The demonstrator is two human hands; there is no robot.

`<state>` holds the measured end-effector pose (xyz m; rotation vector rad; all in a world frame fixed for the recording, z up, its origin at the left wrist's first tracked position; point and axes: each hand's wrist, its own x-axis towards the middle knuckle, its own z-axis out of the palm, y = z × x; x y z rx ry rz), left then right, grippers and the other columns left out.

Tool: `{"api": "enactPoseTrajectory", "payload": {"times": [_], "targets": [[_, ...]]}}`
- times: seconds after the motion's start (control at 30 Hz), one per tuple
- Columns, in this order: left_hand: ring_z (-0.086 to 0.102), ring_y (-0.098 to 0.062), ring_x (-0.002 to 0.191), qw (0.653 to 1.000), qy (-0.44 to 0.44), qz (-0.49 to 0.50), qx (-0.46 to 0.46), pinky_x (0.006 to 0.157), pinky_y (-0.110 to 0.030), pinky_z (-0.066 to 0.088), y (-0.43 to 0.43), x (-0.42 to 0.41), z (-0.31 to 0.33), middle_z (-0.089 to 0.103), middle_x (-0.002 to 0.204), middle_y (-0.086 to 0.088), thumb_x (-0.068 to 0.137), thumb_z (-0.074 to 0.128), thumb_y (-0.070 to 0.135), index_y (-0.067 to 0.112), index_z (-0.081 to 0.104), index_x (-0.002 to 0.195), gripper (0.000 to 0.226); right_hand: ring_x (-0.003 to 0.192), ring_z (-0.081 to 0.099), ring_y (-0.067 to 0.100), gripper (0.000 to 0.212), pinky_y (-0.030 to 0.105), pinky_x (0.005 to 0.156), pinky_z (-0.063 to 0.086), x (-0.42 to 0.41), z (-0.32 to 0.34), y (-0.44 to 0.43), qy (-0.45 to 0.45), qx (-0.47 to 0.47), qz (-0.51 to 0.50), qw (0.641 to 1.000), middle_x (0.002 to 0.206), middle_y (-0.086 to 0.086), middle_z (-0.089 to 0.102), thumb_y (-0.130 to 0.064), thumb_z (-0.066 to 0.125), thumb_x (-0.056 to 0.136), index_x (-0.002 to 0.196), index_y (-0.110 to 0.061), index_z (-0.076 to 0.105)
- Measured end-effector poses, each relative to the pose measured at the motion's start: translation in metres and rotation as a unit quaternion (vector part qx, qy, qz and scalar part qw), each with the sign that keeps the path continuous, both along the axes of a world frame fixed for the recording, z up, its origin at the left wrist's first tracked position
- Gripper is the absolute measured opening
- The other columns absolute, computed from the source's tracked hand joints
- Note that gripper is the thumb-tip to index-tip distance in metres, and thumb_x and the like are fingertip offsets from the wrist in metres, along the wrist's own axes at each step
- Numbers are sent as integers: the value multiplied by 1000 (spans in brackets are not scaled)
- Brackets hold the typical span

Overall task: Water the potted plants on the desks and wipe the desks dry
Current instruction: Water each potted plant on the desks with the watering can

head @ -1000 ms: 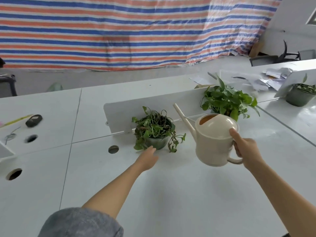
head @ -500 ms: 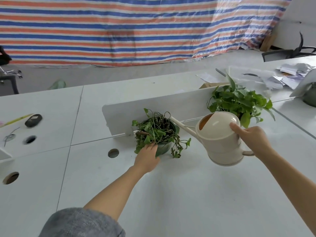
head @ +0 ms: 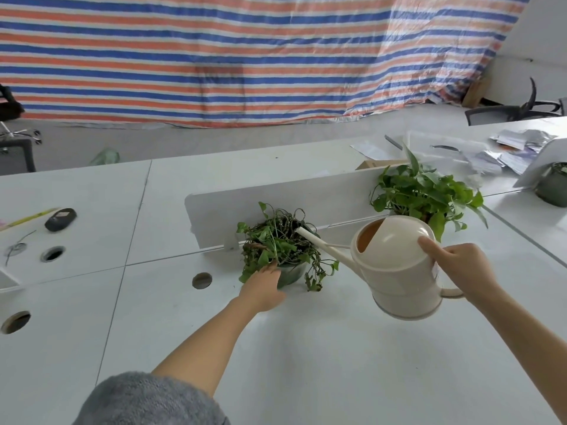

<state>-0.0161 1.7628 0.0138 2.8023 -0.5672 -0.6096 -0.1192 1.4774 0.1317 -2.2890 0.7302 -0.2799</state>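
Observation:
A straggly potted plant (head: 280,245) in a dark green pot stands on the white desk (head: 322,348), just in front of a low white divider (head: 276,200). My left hand (head: 264,288) rests against the pot's left front side, its fingers under the leaves. My right hand (head: 460,271) holds a cream watering can (head: 399,271) by its handle, tilted left. The spout tip is over the plant's leaves. A leafier potted plant (head: 423,191) stands behind the can to the right.
A third pot (head: 553,187) sits at the far right edge beside loose papers (head: 506,148). Round cable holes (head: 202,280) are cut in the desk on the left. A black object (head: 60,219) and a yellow pen lie on the far left desk.
My left hand has moved forward onto the pot. The watering can has tipped left and down, bringing its spout over the straggly plant.

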Motion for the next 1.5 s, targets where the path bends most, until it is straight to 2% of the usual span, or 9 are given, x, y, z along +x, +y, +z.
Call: {"api": "enactPoseTrajectory", "payload": {"times": [0.13, 0.23, 0.4, 0.7, 0.8, 0.93, 1.07, 1.27, 1.5], "targets": [[30, -26, 139, 1000, 7, -2, 18, 110, -36, 32, -2, 3, 6, 22, 156, -7, 91, 45, 28, 7, 33, 141, 55, 48, 24, 20, 61, 32, 50, 19, 8, -3, 1, 3, 2, -4, 1000, 45, 2, 22, -44, 61, 82, 43, -11, 29], [41, -28, 129, 999, 20, 4, 27, 101, -36, 41, -4, 5, 10, 30, 151, -9, 91, 44, 30, 6, 42, 134, 49, 46, 26, 20, 61, 30, 48, 21, 13, -3, 2, 8, -6, -8, 1000, 46, 3, 23, -46, 59, 83, 43, -11, 28], [49, -29, 117, 999, 24, 4, 32, 90, -35, 42, -7, 7, 10, 43, 139, -12, 91, 44, 29, 4, 47, 124, 42, 42, 26, 20, 63, 27, 43, 22, 16, -3, 0, 7, -23, -20, 999, 44, 3, 24, -45, 58, 84, 41, -11, 26], [54, -28, 109, 999, 6, 6, 49, 87, -36, 48, -10, 6, 9, 38, 143, -12, 88, 46, 26, 4, 52, 121, 40, 47, 21, 20, 62, 27, 46, 20, -7, -21, -17, -17, 22, -30, 999, 48, 1, 18, -42, 60, 83, 43, -15, 21], [54, -27, 110, 999, -3, 12, 50, 87, -36, 49, -11, 4, 7, 38, 144, -11, 88, 47, 25, 5, 51, 123, 41, 49, 22, 19, 64, 28, 49, 19, -17, -32, -21, -36, 70, -45, 996, 49, 1, 20, -55, 64, 74, 45, -16, 22], [54, -27, 107, 999, -6, 13, 49, 84, -36, 49, -12, 5, 6, 40, 140, -11, 87, 48, 26, 6, 53, 118, 38, 49, 27, 20, 58, 30, 53, 25, -29, -61, -28, -77, 203, -157, 963, 52, 7, 32, -53, 42, 88, 50, -10, 33], [56, -27, 104, 999, -4, 13, 52, 80, -35, 49, -14, 5, 5, 39, 141, -12, 85, 49, 28, 6, 53, 119, 41, 48, 27, 19, 57, 29, 51, 24, -38, -96, -28, -99, 297, -241, 919, 52, 7, 34, -53, 39, 89, 51, -11, 33], [54, -27, 108, 998, -2, 10, 66, 78, -34, 46, -15, 6, 6, 39, 141, -13, 85, 49, 29, 5, 48, 125, 46, 51, 33, 19, 57, 29, 48, 28, -42, -133, -21, -92, 329, -286, 895, 57, 7, 37, -51, 41, 89, 53, -8, 36], [52, -25, 99, 998, -1, 15, 67, 78, -35, 47, -15, 12, 2, 48, 125, -11, 85, 50, 29, 5, 49, 119, 42, 53, 33, 18, 56, 30, 52, 26, -47, -159, -24, -109, 327, -314, 885, 56, 7, 34, -51, 43, 89, 51, -9, 33]]}}
